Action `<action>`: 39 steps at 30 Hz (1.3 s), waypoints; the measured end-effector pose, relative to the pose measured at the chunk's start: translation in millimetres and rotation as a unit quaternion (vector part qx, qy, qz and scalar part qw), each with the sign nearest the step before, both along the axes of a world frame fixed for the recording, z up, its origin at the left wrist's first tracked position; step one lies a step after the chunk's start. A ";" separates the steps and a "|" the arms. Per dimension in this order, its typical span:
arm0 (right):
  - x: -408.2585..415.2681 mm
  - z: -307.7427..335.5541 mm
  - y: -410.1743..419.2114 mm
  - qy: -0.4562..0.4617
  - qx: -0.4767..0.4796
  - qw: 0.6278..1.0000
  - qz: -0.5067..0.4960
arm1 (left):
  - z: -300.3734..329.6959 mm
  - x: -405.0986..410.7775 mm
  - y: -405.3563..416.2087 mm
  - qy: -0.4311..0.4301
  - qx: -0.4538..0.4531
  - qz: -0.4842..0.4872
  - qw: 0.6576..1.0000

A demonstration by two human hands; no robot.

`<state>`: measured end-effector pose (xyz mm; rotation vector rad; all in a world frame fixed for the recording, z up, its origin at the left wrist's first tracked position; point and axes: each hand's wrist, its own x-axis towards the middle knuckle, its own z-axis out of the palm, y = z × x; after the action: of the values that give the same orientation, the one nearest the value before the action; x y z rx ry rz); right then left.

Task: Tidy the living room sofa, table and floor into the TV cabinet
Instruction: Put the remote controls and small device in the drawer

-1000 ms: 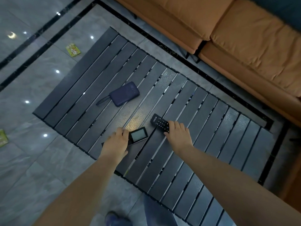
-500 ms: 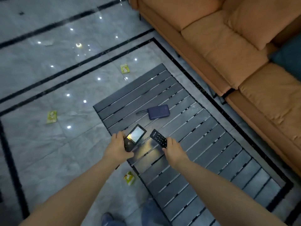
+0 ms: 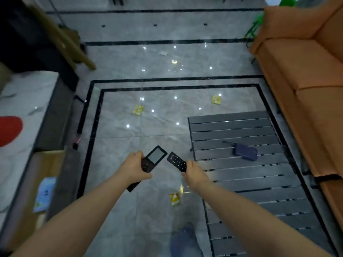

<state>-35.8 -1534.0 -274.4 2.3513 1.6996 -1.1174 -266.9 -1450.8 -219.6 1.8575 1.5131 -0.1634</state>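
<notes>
head view:
left hand: wrapped round remote with screen, held over the floor
right hand: pinching keypad remote by its near end
why: one item per hand, likely so both go to the cabinet in one trip
TV cabinet: at left, well apart
table: blue pouch on it
floor: yellow packets scattered, not yet picked up
sofa: at right

Green plant beyond sofa end; red object at left edge.
</notes>
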 end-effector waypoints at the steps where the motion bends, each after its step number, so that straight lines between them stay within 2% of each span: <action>1: -14.8 4.1 3.7 0.001 0.003 1.000 0.013 | 3.2 -20.4 -3.2 0.004 0.001 0.010 1.000; 8: -185.9 29.1 -4.2 -0.010 0.015 0.991 0.136 | 32.3 -230.7 -65.1 0.007 0.006 0.140 0.990; 13: -309.1 33.3 -25.3 -0.003 0.012 0.981 0.192 | 47.3 -348.8 -128.8 0.001 0.032 0.201 0.979; 20: -514.1 35.5 -69.3 -0.035 0.009 0.941 0.335 | 51.1 -520.9 -256.5 -0.029 0.025 0.290 0.956; 26: -637.1 15.9 -111.4 -0.075 -0.005 0.882 0.466 | 31.5 -617.3 -355.6 0.001 -0.019 0.381 0.924; 32: -738.5 -11.7 -143.9 -0.125 0.004 0.751 0.649 | -13.5 -667.4 -436.6 -0.002 -0.035 0.501 0.865; 35: -767.7 -37.5 -146.6 -0.147 0.006 0.702 0.696 | -41.1 -671.5 -454.5 -0.020 -0.029 0.535 0.844; 39: -800.0 -85.1 -140.3 -0.160 0.000 0.676 0.719 | -98.6 -688.9 -478.3 0.054 -0.062 0.534 0.841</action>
<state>-835.8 -1674.3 -359.5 0.4549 2.3506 -0.2849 -955.8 -1929.1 -318.3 0.6916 2.3181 0.1670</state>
